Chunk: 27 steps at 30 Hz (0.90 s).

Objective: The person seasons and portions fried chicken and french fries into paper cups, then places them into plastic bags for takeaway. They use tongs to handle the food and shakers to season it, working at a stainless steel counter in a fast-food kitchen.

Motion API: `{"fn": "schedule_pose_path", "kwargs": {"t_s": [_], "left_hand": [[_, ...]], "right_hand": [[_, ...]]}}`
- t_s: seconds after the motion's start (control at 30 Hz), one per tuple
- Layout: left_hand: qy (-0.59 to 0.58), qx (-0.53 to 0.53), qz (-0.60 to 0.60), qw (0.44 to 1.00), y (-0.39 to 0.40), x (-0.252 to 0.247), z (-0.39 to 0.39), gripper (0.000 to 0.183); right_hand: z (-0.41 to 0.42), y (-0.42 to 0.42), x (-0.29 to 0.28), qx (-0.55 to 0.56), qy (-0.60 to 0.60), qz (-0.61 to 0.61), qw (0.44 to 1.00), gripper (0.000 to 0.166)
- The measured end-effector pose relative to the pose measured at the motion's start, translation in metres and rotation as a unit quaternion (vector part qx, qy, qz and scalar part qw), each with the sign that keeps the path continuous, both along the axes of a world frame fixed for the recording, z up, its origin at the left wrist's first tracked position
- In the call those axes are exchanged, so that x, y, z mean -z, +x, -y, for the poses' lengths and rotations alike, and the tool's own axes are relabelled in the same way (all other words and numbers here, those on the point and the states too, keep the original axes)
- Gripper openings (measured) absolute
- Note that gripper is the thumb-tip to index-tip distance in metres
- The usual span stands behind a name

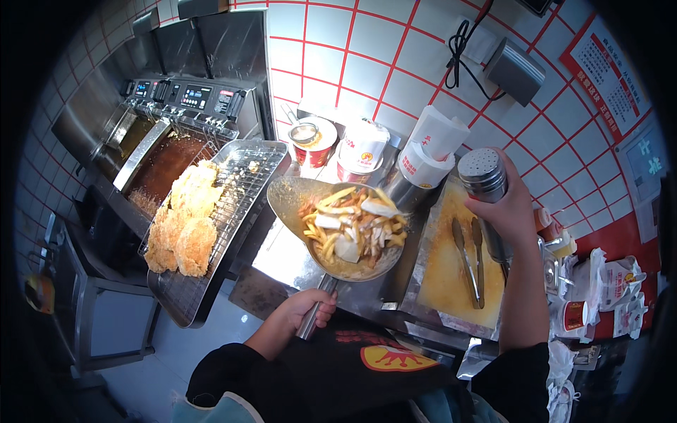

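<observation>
My left hand (313, 310) grips the steel handle of a large metal scoop (288, 198), holding it above the counter. A pile of french fries (351, 222), with pale flat pieces and some browner bits among them, fills the scoop, and yellowish powder coats its wall. Raised on the right, my right hand (510, 206) wraps around a metal shaker (482, 172) with a perforated lid. The shaker stands roughly upright, to the right of the scoop. Under my right forearm, dark-tipped tongs (468, 259) lie on a powder-stained yellowish board (433, 280).
At left, fried cutlets (185, 227) rest on a wire rack in a tray (182, 309), beside a deep fryer (164, 164) with brown oil. Paper tubs (312, 156) and paper bags (433, 132) stand along the tiled wall. Sauce bottles (550, 224) and wrapped packages (619, 285) sit at right.
</observation>
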<state>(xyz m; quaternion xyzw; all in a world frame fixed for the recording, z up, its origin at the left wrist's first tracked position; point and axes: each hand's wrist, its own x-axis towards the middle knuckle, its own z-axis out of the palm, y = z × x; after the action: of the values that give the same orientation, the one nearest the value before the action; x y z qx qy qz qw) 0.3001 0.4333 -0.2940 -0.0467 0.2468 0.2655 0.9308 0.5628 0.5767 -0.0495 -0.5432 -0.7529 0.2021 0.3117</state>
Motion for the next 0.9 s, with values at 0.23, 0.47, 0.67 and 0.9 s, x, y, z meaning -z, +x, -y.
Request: {"fn": "schedule_pose_path", "kwargs": {"t_s": [0.23, 0.47, 0.67, 0.9], "left_hand": [[0.133, 0.011, -0.097, 0.986, 0.002, -0.015, -0.021, 0.012], [0.057, 0.001, -0.058, 0.997, -0.003, 0.003, -0.031, 0.010], [0.074, 0.006, -0.079, 0.994, -0.006, -0.005, -0.034, 0.016], [0.083, 0.017, -0.101, 0.991, -0.008, -0.013, -0.034, 0.015]], "right_hand": [[-0.006, 0.005, 0.017, 0.020, -0.026, 0.026, 0.999, 0.079], [-0.029, -0.024, 0.035, -0.074, -0.071, 0.213, 0.972, 0.075], [-0.042, -0.059, 0.046, -0.059, -0.059, 0.344, 0.935, 0.073], [-0.058, -0.103, 0.054, -0.161, -0.080, 0.377, 0.909, 0.074]]}}
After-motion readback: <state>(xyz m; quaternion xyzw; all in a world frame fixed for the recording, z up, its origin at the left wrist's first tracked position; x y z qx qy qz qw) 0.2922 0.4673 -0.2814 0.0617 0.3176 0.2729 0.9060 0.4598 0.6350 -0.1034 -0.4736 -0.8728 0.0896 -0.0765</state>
